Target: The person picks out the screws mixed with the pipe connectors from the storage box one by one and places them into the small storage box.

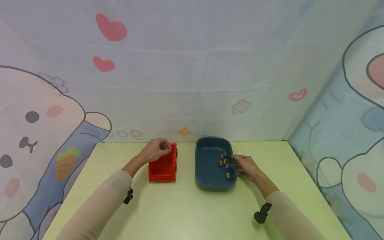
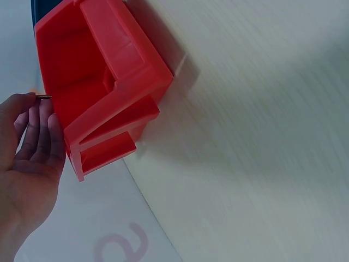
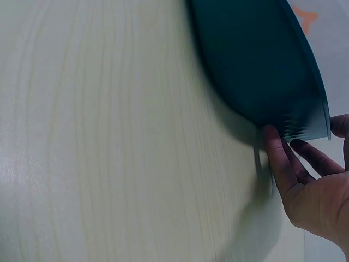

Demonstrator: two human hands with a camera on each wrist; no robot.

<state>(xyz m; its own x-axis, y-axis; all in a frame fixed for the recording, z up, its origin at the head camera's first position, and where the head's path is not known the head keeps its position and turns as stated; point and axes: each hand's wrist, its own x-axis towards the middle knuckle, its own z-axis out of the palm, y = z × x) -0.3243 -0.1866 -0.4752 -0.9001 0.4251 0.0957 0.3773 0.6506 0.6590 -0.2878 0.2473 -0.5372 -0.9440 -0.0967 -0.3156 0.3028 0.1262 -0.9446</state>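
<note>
Over the far part of a red open-front plastic bin [image 1: 162,177] is my left hand [image 1: 154,150]. Its thumb and a finger pinch a thin brass-coloured piece [image 2: 43,96], seen in the left wrist view at the bin's rim. A dark blue rectangular tub [image 1: 207,181] stands to the right of the bin. Several small brass fittings with blue ends [image 1: 227,166] lie loose along the tub's right side. My right hand [image 1: 246,166] grips that side, its thumb at the rim and fingers against the outer wall [image 3: 297,131].
Both containers stand on a pale wood-grain table [image 1: 180,213], near its back edge. A printed cloth [image 1: 186,66] with hearts and cartoon animals hangs behind and at the sides. A narrow strip of table separates bin and tub. Black wrist mounts [image 1: 262,213] sit at both sleeves.
</note>
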